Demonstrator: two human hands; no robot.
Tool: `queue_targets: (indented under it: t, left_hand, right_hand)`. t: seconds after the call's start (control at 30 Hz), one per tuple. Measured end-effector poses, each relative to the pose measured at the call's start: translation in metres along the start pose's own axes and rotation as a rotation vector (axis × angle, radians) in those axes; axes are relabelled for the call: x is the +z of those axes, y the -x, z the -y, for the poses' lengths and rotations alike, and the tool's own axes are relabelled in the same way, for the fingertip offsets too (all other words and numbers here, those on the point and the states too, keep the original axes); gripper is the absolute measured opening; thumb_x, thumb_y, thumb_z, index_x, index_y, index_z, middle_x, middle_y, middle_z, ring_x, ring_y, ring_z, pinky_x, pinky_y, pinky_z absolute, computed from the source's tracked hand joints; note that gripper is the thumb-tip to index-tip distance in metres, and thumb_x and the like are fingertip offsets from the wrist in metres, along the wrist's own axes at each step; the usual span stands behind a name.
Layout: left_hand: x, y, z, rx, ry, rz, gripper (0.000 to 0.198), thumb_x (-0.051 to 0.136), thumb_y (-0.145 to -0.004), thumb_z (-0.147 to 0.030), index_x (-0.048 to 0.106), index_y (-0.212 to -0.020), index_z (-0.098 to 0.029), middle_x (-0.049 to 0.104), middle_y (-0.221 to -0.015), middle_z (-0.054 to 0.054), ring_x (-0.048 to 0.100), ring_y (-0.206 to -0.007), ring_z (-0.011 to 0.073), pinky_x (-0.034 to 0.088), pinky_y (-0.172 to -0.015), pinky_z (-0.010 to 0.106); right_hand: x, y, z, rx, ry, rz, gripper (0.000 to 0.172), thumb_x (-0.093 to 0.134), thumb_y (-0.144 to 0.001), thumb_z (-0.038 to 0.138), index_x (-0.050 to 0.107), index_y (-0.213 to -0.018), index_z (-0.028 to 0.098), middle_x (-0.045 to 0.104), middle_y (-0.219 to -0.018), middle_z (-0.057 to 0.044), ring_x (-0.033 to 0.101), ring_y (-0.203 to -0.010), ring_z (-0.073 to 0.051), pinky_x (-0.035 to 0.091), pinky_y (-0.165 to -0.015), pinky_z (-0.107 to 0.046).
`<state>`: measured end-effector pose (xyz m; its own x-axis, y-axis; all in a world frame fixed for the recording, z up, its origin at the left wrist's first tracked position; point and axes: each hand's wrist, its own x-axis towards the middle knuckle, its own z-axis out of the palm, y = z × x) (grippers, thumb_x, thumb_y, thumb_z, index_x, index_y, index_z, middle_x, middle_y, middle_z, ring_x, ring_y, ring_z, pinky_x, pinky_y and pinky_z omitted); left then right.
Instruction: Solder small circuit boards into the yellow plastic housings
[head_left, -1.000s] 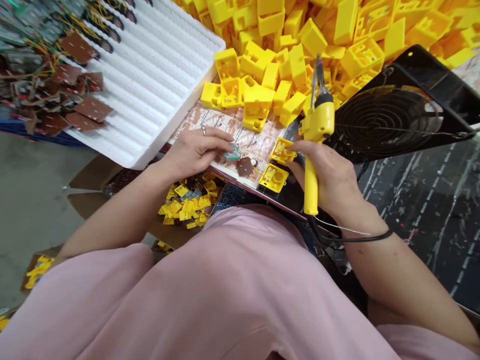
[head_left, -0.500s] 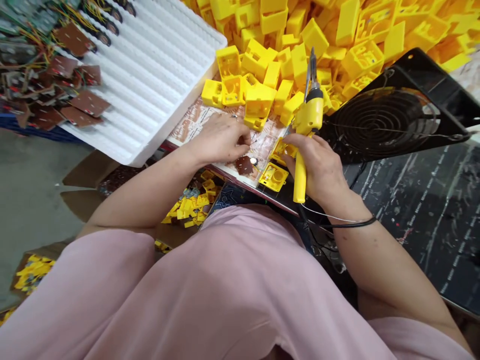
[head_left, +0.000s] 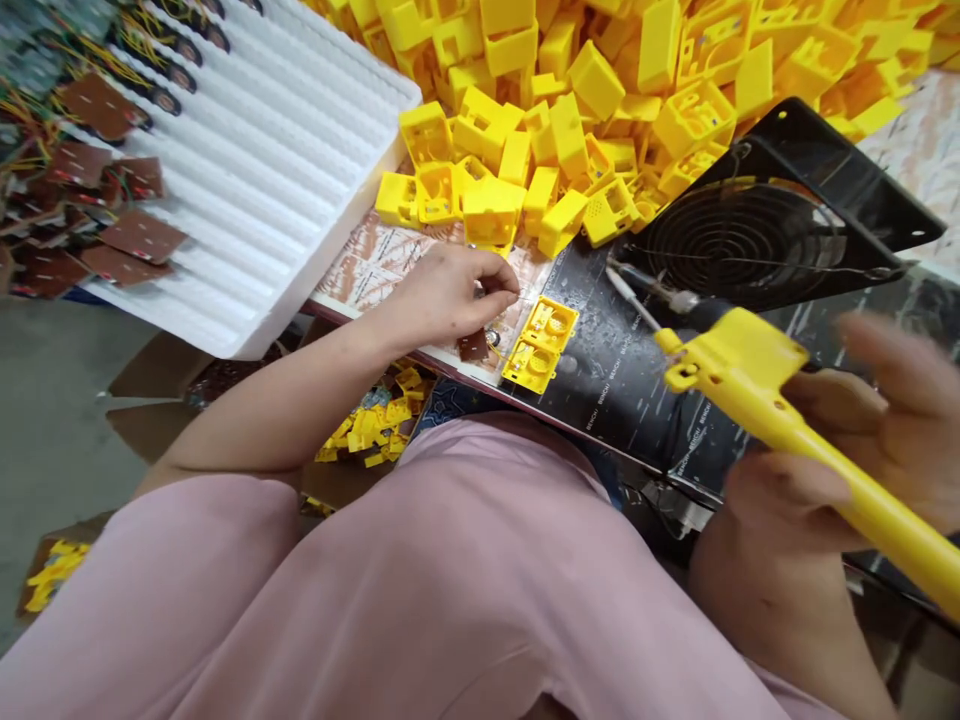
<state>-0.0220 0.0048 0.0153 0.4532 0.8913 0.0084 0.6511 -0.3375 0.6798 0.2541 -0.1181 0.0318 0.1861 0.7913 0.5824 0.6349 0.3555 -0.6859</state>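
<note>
My left hand (head_left: pixel 457 290) is closed in a pinch above the work surface; what its fingertips hold is too small to make out. Just below it lie a small brown circuit board (head_left: pixel 473 346) and a small round silvery part (head_left: pixel 492 338). Beside these, a yellow plastic case (head_left: pixel 540 343) lies with its hollow inside facing up. At the right, my right hand (head_left: pixel 847 440), partly smeared by motion, grips a yellow soldering gun (head_left: pixel 757 365). The gun's metal tip points to the upper left, over the black part of the bench.
A big heap of yellow cases (head_left: pixel 585 90) covers the back. A black fan (head_left: pixel 757 225) stands at the right on the black bench mat (head_left: pixel 600 330). On the left, a white foam tray (head_left: pixel 300 150) carries brown circuit boards (head_left: pixel 142 240) and wires. Boxes of yellow parts (head_left: pixel 375 420) stand below.
My right hand has swung right and closer to the camera with the soldering gun, away from the yellow case. My left hand has shifted slightly right and down in the view, fingertips now pinched.
</note>
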Motion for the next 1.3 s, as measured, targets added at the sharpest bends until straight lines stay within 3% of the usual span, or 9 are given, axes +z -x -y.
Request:
queue_targets:
  t: [0.13, 0.27, 0.4, 0.6, 0.77, 0.9, 1.07, 1.17, 1.3]
  left_hand:
    - [0.010, -0.005, -0.013, 0.055, -0.151, 0.017, 0.022, 0.058, -0.088, -0.029, 0.077, -0.089, -0.020, 0.077, -0.080, 0.002, 0.072, -0.076, 0.0182, 0.053, -0.073, 0.029]
    - [0.018, -0.011, -0.013, 0.093, -0.343, 0.020, 0.026, 0.055, -0.087, -0.029, 0.078, -0.092, -0.019, 0.078, -0.082, 0.005, 0.072, -0.078, 0.0209, 0.050, -0.073, 0.032]
    - [0.023, -0.013, -0.012, 0.134, -0.444, -0.019, 0.027, 0.054, -0.087, -0.030, 0.078, -0.090, -0.019, 0.079, -0.083, 0.006, 0.073, -0.079, 0.0226, 0.048, -0.070, 0.033]
    - [0.022, -0.013, -0.014, 0.154, -0.519, -0.012, 0.027, 0.052, -0.087, -0.030, 0.078, -0.088, -0.020, 0.077, -0.079, 0.006, 0.072, -0.076, 0.0234, 0.047, -0.070, 0.035]
    - [0.019, -0.014, -0.018, 0.155, -0.529, 0.034, 0.029, 0.051, -0.088, -0.031, 0.077, -0.088, -0.020, 0.076, -0.079, 0.007, 0.072, -0.077, 0.0250, 0.047, -0.072, 0.037]
    - [0.018, -0.014, -0.021, 0.145, -0.528, 0.033, 0.028, 0.051, -0.088, -0.029, 0.077, -0.086, -0.020, 0.074, -0.076, 0.007, 0.070, -0.075, 0.0245, 0.046, -0.072, 0.037]
    - [0.017, -0.015, -0.023, 0.122, -0.514, 0.031, 0.025, 0.053, -0.086, -0.029, 0.077, -0.084, -0.021, 0.073, -0.074, 0.006, 0.068, -0.074, 0.0232, 0.047, -0.075, 0.038]
    - [0.016, -0.016, -0.025, 0.095, -0.561, 0.066, 0.027, 0.052, -0.086, -0.030, 0.077, -0.087, -0.020, 0.074, -0.076, 0.007, 0.068, -0.073, 0.0239, 0.047, -0.073, 0.038]
    - [0.014, -0.018, -0.028, 0.086, -0.638, 0.128, 0.032, 0.050, -0.088, -0.031, 0.079, -0.091, -0.018, 0.074, -0.077, 0.010, 0.070, -0.075, 0.0257, 0.046, -0.071, 0.037]
  right_hand:
    - [0.011, 0.002, -0.016, -0.061, -0.115, -0.380, 0.061, 0.071, -0.084, 0.078, 0.087, -0.097, 0.020, 0.074, -0.069, -0.008, 0.061, -0.049, -0.017, 0.040, -0.036, -0.028]
    - [0.009, 0.013, -0.024, 0.005, -0.097, -0.188, 0.033, 0.083, -0.084, 0.043, 0.084, -0.113, 0.029, 0.081, -0.087, -0.004, 0.065, -0.055, -0.016, 0.048, -0.044, -0.027]
    - [0.004, 0.021, -0.021, -0.172, -0.054, 0.020, 0.059, 0.090, -0.073, 0.023, 0.074, -0.130, 0.032, 0.081, -0.093, -0.001, 0.071, -0.059, -0.018, 0.054, -0.045, -0.028]
    - [0.011, 0.010, -0.004, -0.263, 0.040, 0.169, 0.033, 0.091, -0.076, 0.017, 0.067, -0.097, 0.025, 0.075, -0.075, 0.002, 0.073, -0.061, -0.017, 0.060, -0.054, -0.024]
    - [0.016, -0.004, -0.002, -0.379, 0.064, 0.270, 0.022, 0.085, -0.085, 0.020, 0.064, -0.088, 0.023, 0.075, -0.072, 0.001, 0.073, -0.059, -0.014, 0.059, -0.054, -0.019]
    - [0.011, -0.006, -0.005, -0.415, 0.067, 0.297, 0.024, 0.086, -0.083, 0.020, 0.063, -0.087, 0.026, 0.075, -0.070, 0.002, 0.072, -0.058, -0.014, 0.054, -0.045, -0.020]
    - [-0.005, -0.001, -0.007, -0.253, 0.089, 0.235, 0.018, 0.082, -0.087, 0.022, 0.068, -0.095, 0.029, 0.076, -0.080, 0.003, 0.074, -0.064, -0.015, 0.060, -0.055, -0.025]
    - [-0.006, 0.000, -0.008, -0.238, 0.087, 0.229, 0.027, 0.088, -0.079, 0.017, 0.067, -0.092, 0.029, 0.076, -0.080, 0.004, 0.074, -0.065, -0.014, 0.060, -0.057, -0.023]
    - [-0.001, -0.004, -0.007, -0.291, 0.108, 0.248, 0.022, 0.085, -0.085, 0.020, 0.065, -0.091, 0.026, 0.075, -0.077, 0.004, 0.074, -0.064, -0.013, 0.060, -0.056, -0.021]
